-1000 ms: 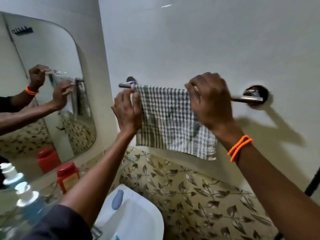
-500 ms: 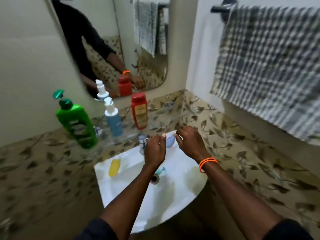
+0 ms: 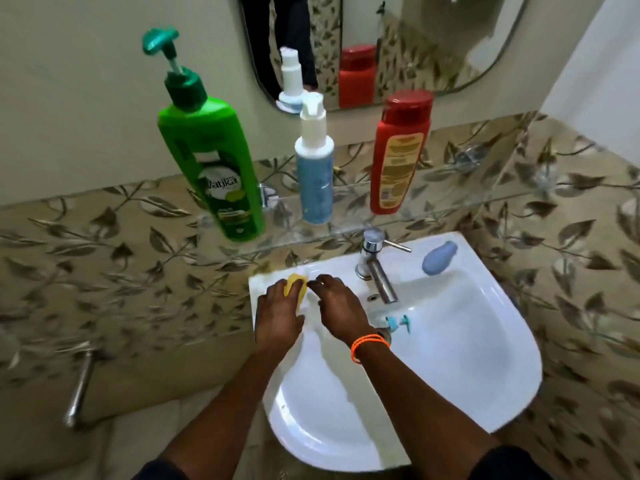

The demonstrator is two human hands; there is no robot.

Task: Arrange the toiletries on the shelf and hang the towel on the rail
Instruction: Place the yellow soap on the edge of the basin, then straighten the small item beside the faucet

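On the glass shelf (image 3: 450, 209) stand a green pump bottle (image 3: 211, 168), a blue and white pump bottle (image 3: 314, 174) and a red bottle (image 3: 398, 157). A yellow soap bar (image 3: 294, 284) lies on the sink's back left corner, and my left hand (image 3: 278, 317) rests over it with fingers curled on it. Just to the right, my right hand (image 3: 337, 306) hovers with its fingertips near the soap, holding nothing. A blue soap (image 3: 439, 258) lies on the sink's back right corner. The towel and rail are out of view.
The white sink (image 3: 467, 358) has a chrome tap (image 3: 375, 268) at the back and a blue stopper (image 3: 398, 322) by the drain. A mirror (image 3: 433, 39) hangs above the shelf. A chrome pipe (image 3: 78, 386) juts from the leaf-patterned wall tiles at lower left.
Both hands left the hung towel on the rail and dropped to the sink. They then shifted left from the tap to the yellow soap, and the view tilted down.
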